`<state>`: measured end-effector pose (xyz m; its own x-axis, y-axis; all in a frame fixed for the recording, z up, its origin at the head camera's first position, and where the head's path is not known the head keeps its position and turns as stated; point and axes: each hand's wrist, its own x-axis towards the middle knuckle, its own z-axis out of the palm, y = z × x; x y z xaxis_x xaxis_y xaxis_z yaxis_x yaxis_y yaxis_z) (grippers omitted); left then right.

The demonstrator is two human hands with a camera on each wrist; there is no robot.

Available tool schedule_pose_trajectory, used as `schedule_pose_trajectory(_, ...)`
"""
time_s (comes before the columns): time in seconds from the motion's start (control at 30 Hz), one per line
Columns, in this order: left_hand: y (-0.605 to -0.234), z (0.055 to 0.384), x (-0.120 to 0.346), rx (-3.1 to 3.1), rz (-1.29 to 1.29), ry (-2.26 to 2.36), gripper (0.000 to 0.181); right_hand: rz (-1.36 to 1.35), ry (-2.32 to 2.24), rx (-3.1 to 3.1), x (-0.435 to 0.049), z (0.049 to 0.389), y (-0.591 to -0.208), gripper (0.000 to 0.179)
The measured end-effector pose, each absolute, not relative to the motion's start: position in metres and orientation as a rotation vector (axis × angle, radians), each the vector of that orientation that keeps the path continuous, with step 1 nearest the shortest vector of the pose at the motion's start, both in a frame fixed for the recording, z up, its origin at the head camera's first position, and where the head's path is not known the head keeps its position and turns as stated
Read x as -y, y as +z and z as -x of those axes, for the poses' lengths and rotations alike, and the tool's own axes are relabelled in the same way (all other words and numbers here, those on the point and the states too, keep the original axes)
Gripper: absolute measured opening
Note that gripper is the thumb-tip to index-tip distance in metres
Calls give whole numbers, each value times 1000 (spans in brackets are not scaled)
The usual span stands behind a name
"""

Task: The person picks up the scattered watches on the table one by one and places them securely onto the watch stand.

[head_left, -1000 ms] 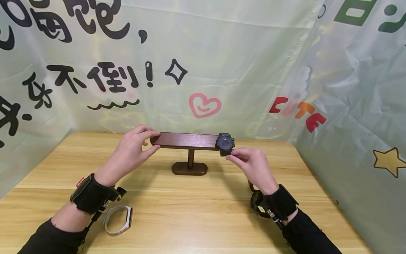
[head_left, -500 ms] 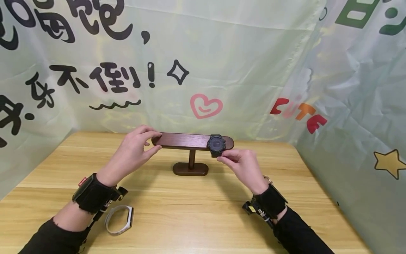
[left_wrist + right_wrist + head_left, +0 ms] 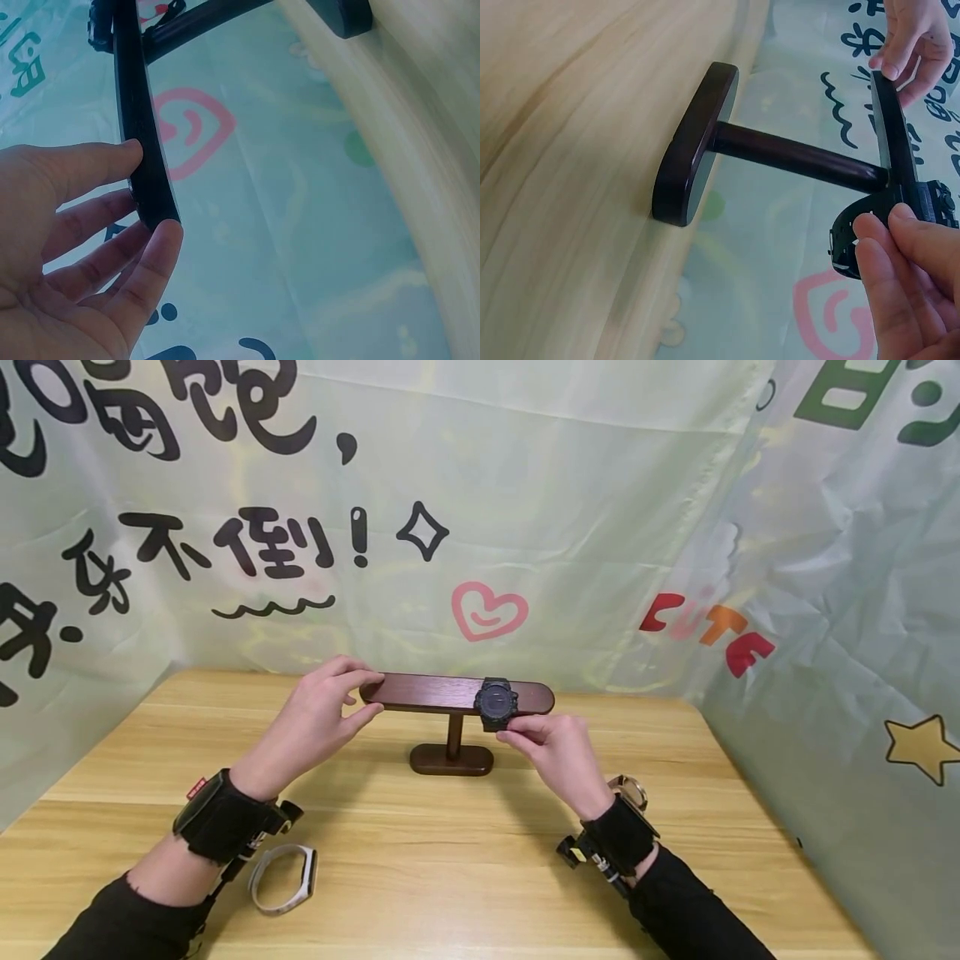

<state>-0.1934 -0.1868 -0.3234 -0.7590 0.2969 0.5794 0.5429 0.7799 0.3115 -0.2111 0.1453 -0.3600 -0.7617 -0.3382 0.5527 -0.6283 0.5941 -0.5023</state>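
A dark brown wooden watch stand (image 3: 427, 691) rises from its oval base on the table, its long bar level. At the bar's left end, my left hand (image 3: 315, 714) holds the tip between thumb and fingers, seen closely in the left wrist view. A black digital watch (image 3: 496, 702) sits around the bar, right of the post, its dial facing me. Below the dial, my right hand (image 3: 558, 756) pinches the watch strap between thumb and fingertips. In the right wrist view the strap (image 3: 847, 232) loops under the bar beside the post, partly hidden by fingers.
A white fitness band (image 3: 309, 872) lies on the wooden table (image 3: 420, 877) near my left forearm. Beside my right wrist, a gold-rimmed round object (image 3: 633, 792) shows partly behind the wrist strap. A printed cloth (image 3: 600, 510) hangs behind the table and along its sides.
My right hand has slid the black watch leftward along the bar, from its right end to nearer the post. The bar's right end has come into sight. My left hand keeps its hold.
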Motion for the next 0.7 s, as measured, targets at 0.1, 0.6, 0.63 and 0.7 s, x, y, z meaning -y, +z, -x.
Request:
schedule_pose_trajectory(0.1,-324,193,187,2460,625,-648,35,-796,994,2420,-141,211,-360,6)
schedule_pose_trajectory(0.6,-325,194,187,2440,634,-639,35,-807,1033,2394,-125,214,-362,6)
schedule_pose_trajectory(0.63,-325,194,187,2441,635,-639,35,-809,1036,2394,-124,214,-362,7)
schedule_pose_trajectory(0.7,-324,194,187,2442,636,-638,35,-814,1037,2398,-122,214,-362,7)
